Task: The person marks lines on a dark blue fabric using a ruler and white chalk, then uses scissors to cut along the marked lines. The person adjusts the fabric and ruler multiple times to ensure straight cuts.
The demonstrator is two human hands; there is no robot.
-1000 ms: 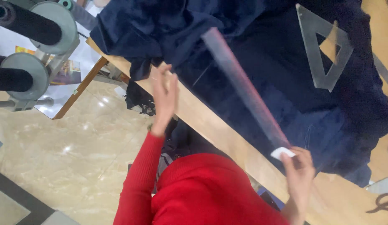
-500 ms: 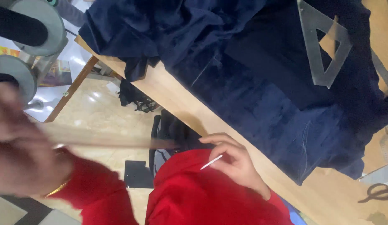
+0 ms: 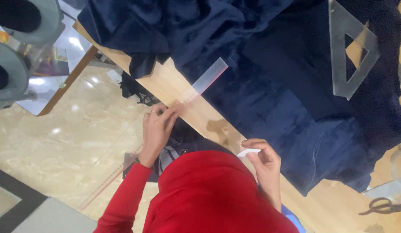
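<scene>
Pinching long clear ruler (image 3: pixel 183 100), left hand (image 3: pixel 156 129), right hand (image 3: pixel 263 160) gripping white chalk (image 3: pixel 248 152).

printed sheet (image 3: pixel 58 54) | far left, on the floor beside the table leg | small, flat, multicoloured

Both hands, left (image 3: pixel 156 129) and right (image 3: pixel 263 160), are curled shut.

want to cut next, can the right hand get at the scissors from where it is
Probably yes. The scissors lie in the open on bare table, on the right hand's side with nothing between. That hand does hold a small white piece, likely chalk.
</scene>
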